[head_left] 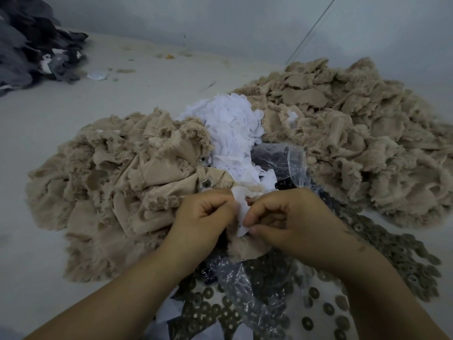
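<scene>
1. Hands: your L hand (206, 212) and R hand (289, 217) are both curled, and their fingertips pinch one white cut piece (241, 212) between them.
2. Pos.: the piece is near the desk's (73, 99) near edge, approx. centre, touching a frayed beige scrap (245, 249) just below it.
3. Ref. items:
- beige scrap piles, L (110, 180) and R (355, 133)
- white cuttings heap (232, 128) between them
- clear plastic bag (282, 158) beside that heap
- metal rings (397, 246) near the R wrist
- dark fabric pile (29, 45) at the far L corner
</scene>
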### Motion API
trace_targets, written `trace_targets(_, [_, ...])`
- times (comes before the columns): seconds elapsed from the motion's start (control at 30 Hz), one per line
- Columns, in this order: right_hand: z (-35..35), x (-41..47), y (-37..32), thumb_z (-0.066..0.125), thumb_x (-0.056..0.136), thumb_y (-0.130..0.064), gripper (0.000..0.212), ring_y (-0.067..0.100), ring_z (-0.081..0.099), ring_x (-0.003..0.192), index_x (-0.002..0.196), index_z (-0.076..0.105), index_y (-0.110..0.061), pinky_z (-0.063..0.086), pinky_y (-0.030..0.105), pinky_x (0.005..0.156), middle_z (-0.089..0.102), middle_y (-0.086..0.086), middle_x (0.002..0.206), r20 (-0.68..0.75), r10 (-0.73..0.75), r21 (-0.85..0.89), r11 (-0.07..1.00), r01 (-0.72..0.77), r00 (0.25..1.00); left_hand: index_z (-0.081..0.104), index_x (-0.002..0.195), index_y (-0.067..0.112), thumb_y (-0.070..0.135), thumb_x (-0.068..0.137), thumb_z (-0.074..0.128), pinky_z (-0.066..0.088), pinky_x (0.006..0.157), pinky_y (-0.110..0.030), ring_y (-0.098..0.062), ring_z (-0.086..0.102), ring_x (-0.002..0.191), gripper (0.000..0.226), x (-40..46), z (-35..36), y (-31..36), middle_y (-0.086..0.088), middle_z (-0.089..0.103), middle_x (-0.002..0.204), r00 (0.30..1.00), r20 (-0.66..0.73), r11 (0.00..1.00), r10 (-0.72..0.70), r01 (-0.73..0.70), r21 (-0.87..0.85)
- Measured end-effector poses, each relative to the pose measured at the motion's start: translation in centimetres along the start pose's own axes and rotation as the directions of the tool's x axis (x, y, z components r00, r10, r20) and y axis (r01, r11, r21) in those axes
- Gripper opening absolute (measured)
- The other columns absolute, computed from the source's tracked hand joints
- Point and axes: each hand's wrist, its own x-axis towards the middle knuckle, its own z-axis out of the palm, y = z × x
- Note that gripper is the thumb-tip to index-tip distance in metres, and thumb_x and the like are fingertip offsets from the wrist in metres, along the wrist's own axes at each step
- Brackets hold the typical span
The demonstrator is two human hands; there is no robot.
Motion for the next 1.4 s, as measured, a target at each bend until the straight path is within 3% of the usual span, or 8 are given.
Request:
trace_targets(0.17, [-0.5, 0.0, 0.3, 0.067, 0.088, -0.004, 0.018, 0.011, 0.073, 0.063, 0.085, 0.067, -0.022, 0.061, 0.028, 0.059, 0.075, 0.000, 0.068, -0.034, 0.107, 0.175, 0.979, -0.099, 0.994, 0.078, 0.089, 0.003, 0.003, 0.089, 0.068, 0.053, 0.077, -0.057, -0.042, 0.066, 0.084, 0.011, -0.1, 0.4, -0.1, -0.019, 0.072, 0.087, 1.000, -0.026, 1.000, -0.014, 0.013, -0.015])
trace_targets(0.27, [-0.4, 0.4, 1.0, 0.069, 0.088, -0.018, 0.017, 0.011, 0.067, 0.059, 0.096, 0.064, -0.032, 0.055, 0.026, 0.055, 0.071, -0.006, 0.069, -0.288, 0.103, 0.077, 0.993, -0.084, 0.952, 0.077, 0.089, -0.001, 0.001, 0.089, 0.067, 0.054, 0.081, -0.056, -0.040, 0.067, 0.086, 0.010, -0.1, 0.2, -0.4, -0.020, 0.072, 0.090, 1.000, -0.003, 1.000, -0.023, 0.024, 0.013])
trace_targets(0.43, [1.0, 0.9, 1.2, 0.071, 0.088, -0.030, 0.051, -0.002, 0.049, 0.120, 0.136, 0.055, -0.033, 0.041, 0.017, 0.097, 0.057, -0.016, 0.130, -0.144, -0.108, -0.188, 0.979, 0.080, 0.984, 0.077, 0.094, 0.005, 0.008, 0.088, 0.066, 0.055, 0.077, -0.057, -0.038, 0.068, 0.083, 0.013, 0.0, -0.1, -0.1, -0.015, 0.073, 0.090, 0.997, 0.080, 0.999, -0.004, 0.001, 0.033])
trace_targets(0.6, [1.1, 1.0, 1.4, 0.077, 0.080, -0.016, 0.012, 0.002, 0.057, 0.084, 0.086, 0.072, -0.024, 0.040, 0.007, 0.070, 0.062, -0.017, 0.083, -0.285, -0.115, -0.168, 0.983, 0.069, 0.952, 0.077, 0.089, 0.004, 0.005, 0.086, 0.070, 0.054, 0.076, -0.059, -0.035, 0.069, 0.084, 0.007, -0.1, -0.4, -0.3, -0.011, 0.074, 0.091, 0.997, 0.066, 0.998, -0.033, 0.029, 0.063])
trace_targets(0.8, [0.9, 0.9, 1.1, 0.075, 0.082, -0.016, 0.010, 0.004, 0.056, 0.070, 0.079, 0.068, -0.023, 0.040, 0.011, 0.057, 0.059, -0.012, 0.071, -0.339, -0.041, -0.133, 0.991, -0.005, 0.940, 0.077, 0.092, 0.005, 0.025, 0.081, 0.076, 0.055, 0.073, -0.059, -0.035, 0.070, 0.084, 0.023, -0.3, -0.2, 0.3, -0.010, 0.075, 0.092, 0.994, 0.112, 1.000, -0.016, 0.016, -0.006])
trace_targets(0.97, [1.0, 0.8, 0.8, 0.076, 0.082, -0.016, 0.006, 0.008, 0.068, 0.063, 0.080, 0.071, -0.019, 0.055, 0.025, 0.056, 0.071, -0.004, 0.069, -0.344, 0.148, 0.107, 0.987, -0.118, 0.927, 0.078, 0.086, 0.007, 0.014, 0.078, 0.081, 0.058, 0.075, -0.050, -0.023, 0.073, 0.082, 0.012, -0.2, 0.2, 0.2, -0.004, 0.076, 0.089, 0.994, 0.111, 0.999, 0.002, -0.006, 0.039])
trace_targets(1.17, [0.5, 0.7, 0.3, 0.065, 0.091, -0.011, 0.010, 0.024, 0.075, 0.069, 0.088, 0.068, -0.001, 0.056, 0.022, 0.054, 0.076, 0.015, 0.079, -0.173, 0.394, 0.767, 0.629, -0.128, 0.903, 0.078, 0.087, 0.006, 0.001, 0.081, 0.075, 0.058, 0.078, -0.052, -0.028, 0.071, 0.082, 0.009, -0.1, 0.3, -0.4, -0.006, 0.075, 0.089, 0.999, 0.042, 0.999, -0.024, 0.022, 0.045])
trace_targets(1.4, [1.2, 1.2, 0.0, 0.044, 0.104, -0.014, 0.027, 0.032, 0.074, 0.093, 0.116, 0.057, 0.006, 0.062, 0.034, 0.077, 0.075, 0.021, 0.099, 0.005, 0.447, 0.945, 0.291, -0.151, 0.895, 0.077, 0.083, 0.007, 0.018, 0.085, 0.067, 0.056, 0.071, -0.048, -0.037, 0.067, 0.078, 0.015, -0.3, 0.5, -0.2, -0.013, 0.074, 0.084, 1.000, -0.008, 1.000, -0.009, 0.009, 0.006])
